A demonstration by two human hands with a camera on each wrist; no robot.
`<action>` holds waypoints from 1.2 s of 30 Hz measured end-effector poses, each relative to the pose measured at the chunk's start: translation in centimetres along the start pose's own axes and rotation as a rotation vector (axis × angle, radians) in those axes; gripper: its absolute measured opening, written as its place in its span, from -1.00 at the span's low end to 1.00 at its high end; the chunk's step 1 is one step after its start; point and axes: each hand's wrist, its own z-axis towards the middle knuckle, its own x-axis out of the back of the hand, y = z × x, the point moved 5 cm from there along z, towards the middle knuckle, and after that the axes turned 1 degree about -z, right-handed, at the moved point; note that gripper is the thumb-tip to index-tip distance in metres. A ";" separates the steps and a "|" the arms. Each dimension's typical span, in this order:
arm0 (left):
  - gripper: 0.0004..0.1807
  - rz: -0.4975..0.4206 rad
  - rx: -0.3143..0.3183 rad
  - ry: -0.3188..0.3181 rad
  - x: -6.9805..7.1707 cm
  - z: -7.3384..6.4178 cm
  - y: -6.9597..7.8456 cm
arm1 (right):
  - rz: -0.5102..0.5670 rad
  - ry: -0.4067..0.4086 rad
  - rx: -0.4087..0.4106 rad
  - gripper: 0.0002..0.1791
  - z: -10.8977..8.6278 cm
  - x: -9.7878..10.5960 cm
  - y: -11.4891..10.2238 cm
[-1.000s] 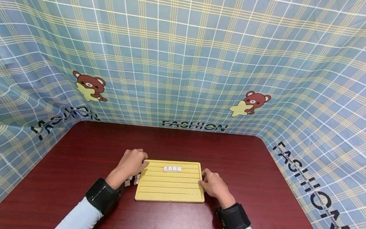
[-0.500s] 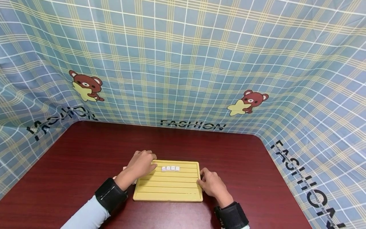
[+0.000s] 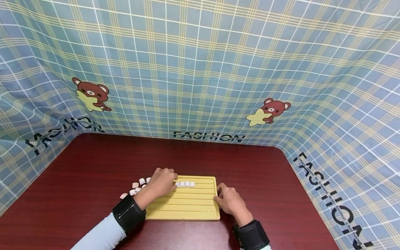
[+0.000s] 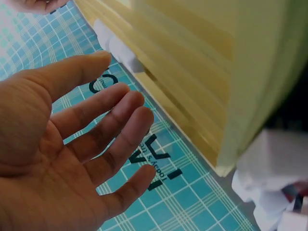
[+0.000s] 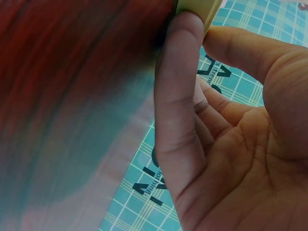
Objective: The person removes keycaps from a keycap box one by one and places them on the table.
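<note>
A yellow grooved board [image 3: 184, 205] lies on the table. Along one of its upper grooves stands a short row of white keycaps [image 3: 187, 184]. My left hand [image 3: 162, 182] hovers over the board's upper left part, fingertips by the left end of that row. In the left wrist view its thumb and fingers are spread apart, and nothing shows between them. At the board's right edge, my right hand [image 3: 231, 199] pinches the rim between thumb and index finger, as the right wrist view shows at the board's corner [image 5: 195, 6].
Several loose keycaps [image 3: 135, 185] lie on the dark red table [image 3: 93, 166] left of the board, some partly hidden behind the left forearm. A blue plaid cloth [image 3: 193, 86] with printed bears encloses the table's back and sides.
My left hand has moved right, from the board's left edge to the left end of the keycap row, uncovering loose keycaps behind it. The right hand keeps its place on the rim.
</note>
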 end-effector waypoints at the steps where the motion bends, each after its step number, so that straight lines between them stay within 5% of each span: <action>1: -0.85 0.004 -0.003 -0.002 -0.1 0.0 0.1 | 0.000 -0.001 -0.002 -0.68 0.0 0.0 0.0; 36: -0.80 0.106 -0.013 -0.058 -1.0 0.7 1.0 | -0.005 -0.006 0.001 -0.68 0.2 -0.2 0.3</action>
